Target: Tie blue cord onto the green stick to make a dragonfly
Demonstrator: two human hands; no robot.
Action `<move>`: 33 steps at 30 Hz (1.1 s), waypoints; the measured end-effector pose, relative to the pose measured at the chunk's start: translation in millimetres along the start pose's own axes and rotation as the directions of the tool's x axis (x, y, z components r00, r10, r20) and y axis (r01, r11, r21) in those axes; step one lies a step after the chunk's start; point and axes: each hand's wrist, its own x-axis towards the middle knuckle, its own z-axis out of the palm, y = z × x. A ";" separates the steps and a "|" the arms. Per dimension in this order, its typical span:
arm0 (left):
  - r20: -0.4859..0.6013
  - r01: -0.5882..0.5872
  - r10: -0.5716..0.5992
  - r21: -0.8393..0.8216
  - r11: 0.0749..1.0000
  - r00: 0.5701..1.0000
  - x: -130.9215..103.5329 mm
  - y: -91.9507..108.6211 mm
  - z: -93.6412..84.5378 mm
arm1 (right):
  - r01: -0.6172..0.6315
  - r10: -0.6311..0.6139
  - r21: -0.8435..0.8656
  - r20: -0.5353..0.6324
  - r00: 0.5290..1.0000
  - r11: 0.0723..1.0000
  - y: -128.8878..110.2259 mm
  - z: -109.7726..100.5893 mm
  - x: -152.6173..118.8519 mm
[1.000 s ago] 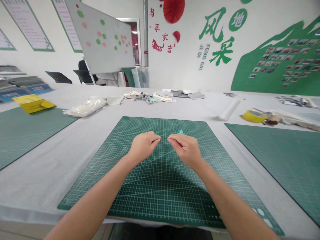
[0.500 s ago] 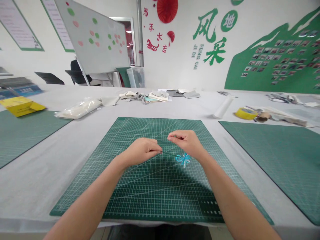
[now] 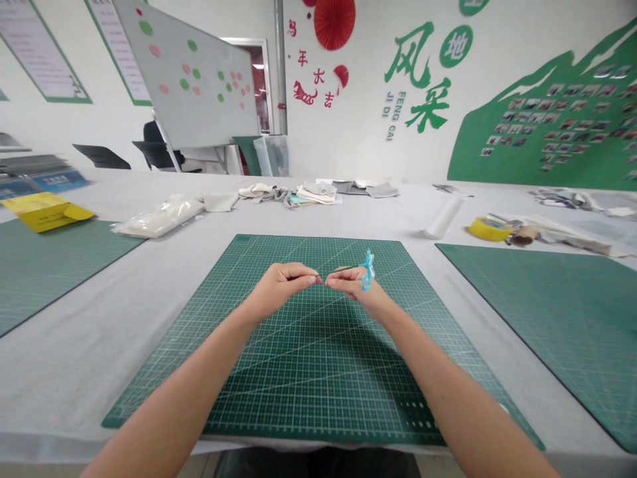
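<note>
A bright blue ornament (image 3: 368,271) with looped, petal- or wing-like parts sits on a thin dark green stem (image 3: 344,269). Over the cutting mat, my left hand (image 3: 279,287) is closed, thumb and fingers pinching the stem's far end. My right hand (image 3: 359,287) is closed too, its fingertips pinched together just right of the left ones. The stem passes in front of the right fingers, and the ornament overlaps that hand near the wrist. Whatever the right fingertips pinch is too small to make out.
Beneath my hands lies a green gridded cutting mat (image 3: 298,372) on a white-covered table. More mats (image 3: 557,318) flank it. Around them are a yellow packet (image 3: 47,209), a plastic bag (image 3: 162,216), folded cloths (image 3: 316,192), a white roll (image 3: 444,216) and yellow tape (image 3: 490,228).
The ornament has risen and turned from below my right hand to in front of it, now seen edge-on. My left hand lifted slightly, the right lowered slightly, and their fingertips came closer together.
</note>
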 end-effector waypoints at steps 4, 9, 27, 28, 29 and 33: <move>-0.145 0.120 -0.134 -0.106 0.987 0.980 2.3 -4.7 1.8 | 0.036 -0.035 -0.026 0.008 0.999 0.999 1.0 11.6 -1.1; -0.248 0.173 -0.197 -0.115 0.978 0.949 4.6 -7.1 1.0 | 0.162 -0.164 -0.180 0.004 0.987 0.970 1.7 18.1 -4.1; -0.241 0.060 0.056 0.449 0.892 0.969 3.3 -21.0 3.2 | 0.363 -0.396 -0.495 0.041 0.917 0.789 -20.4 26.0 -23.3; -0.222 0.043 0.088 0.525 0.850 0.971 2.5 -19.3 4.0 | 0.371 -0.414 -0.510 0.032 0.910 0.776 -21.0 25.6 -23.8; -0.194 0.024 0.112 0.588 0.809 0.974 1.8 -17.6 4.6 | 0.372 -0.430 -0.529 0.015 0.903 0.763 -21.7 24.7 -24.3; -0.090 -0.044 0.151 0.704 0.709 0.984 -0.2 -12.4 5.1 | 0.368 -0.489 -0.608 -0.038 0.872 0.704 -26.1 18.6 -25.7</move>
